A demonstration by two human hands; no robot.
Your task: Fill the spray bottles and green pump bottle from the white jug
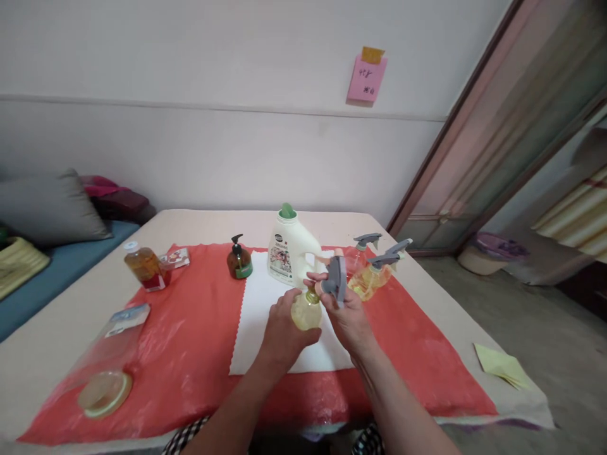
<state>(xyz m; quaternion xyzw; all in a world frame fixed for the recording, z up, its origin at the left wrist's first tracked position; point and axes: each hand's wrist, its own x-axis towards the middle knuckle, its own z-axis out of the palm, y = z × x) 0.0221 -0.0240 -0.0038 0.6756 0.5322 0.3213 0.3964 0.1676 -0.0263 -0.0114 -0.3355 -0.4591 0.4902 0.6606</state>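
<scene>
My left hand [284, 319] is wrapped round a small clear bottle [306, 311] with pale yellow contents, tilted over the white cloth [253, 328]. In my right hand [351, 319] is a grey trigger spray head [336, 281], close against the bottle's neck. Whether the head is threaded on, I cannot tell. Just behind my hands stands a large cream jug [289, 249] with a green cap and a printed label. To the right, several spray bottles [372, 278] with grey triggers stand close together, one holding yellow liquid.
A brown pump bottle [239, 260] stands left of the jug. Further left are an amber bottle [146, 268], a clear plastic bag [118, 335] and a round lidded container [104, 393], on or beside the red sheet [190, 341]. Yellow notes [502, 366] lie near the right edge.
</scene>
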